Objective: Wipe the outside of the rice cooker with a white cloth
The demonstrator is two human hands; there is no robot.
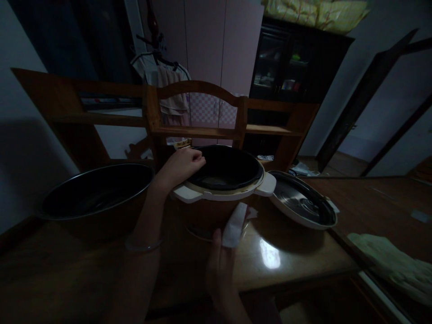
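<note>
An electric cooker [209,211] with a dark, open top and pale side handles stands on the wooden table in front of me. My left hand [184,166] is closed over the left side of its rim, knuckles up. Low at the cooker's front, my right hand [221,265] holds a white tissue [235,225] against the outer wall; dim light blurs the fingers. To the left sits a black inner pot [97,180], its mouth facing up. The cooker's round lid [300,200] lies to the right, metal inner face upward.
The glossy wooden table [270,272] has a raised wooden back with shelves [199,130] behind the cooker. Clothes [172,90] hang on a stand beyond it. A dark cabinet [286,67] stands farther back, and pale green fabric [391,261] lies at the right.
</note>
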